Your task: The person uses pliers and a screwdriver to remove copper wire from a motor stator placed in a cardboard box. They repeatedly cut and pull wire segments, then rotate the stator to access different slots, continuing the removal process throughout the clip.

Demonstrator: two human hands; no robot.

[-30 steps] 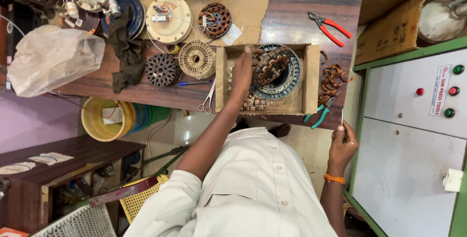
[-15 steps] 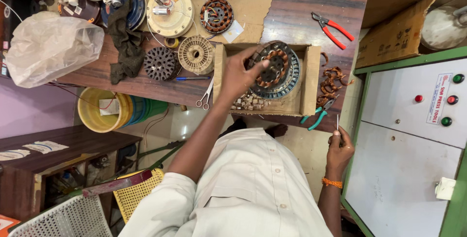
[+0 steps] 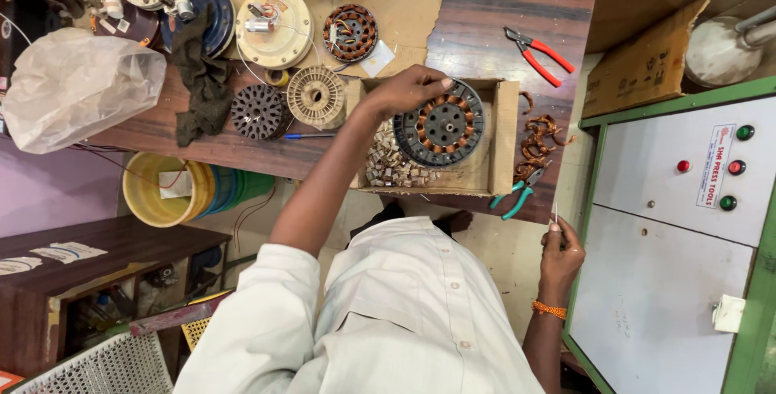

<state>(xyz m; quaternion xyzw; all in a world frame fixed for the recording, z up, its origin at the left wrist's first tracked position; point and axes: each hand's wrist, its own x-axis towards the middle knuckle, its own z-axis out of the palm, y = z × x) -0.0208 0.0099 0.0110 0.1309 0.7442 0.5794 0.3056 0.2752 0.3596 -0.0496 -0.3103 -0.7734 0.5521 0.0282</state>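
The person wears a pale cream shirt (image 3: 388,321) with short sleeves and small buttons down the front. Just below the right hand (image 3: 560,252), an orange beaded band (image 3: 546,309) circles the wrist

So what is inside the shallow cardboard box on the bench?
The cardboard box holds a round motor stator, gripped by the left hand, beside small pale pieces. Anything beneath the stator is hidden.

stator (image 3: 443,125): lying in cardboard tray (image 3: 503,131)
left hand (image 3: 404,89): resting on stator
pliers (image 3: 537,53): lying behind tray
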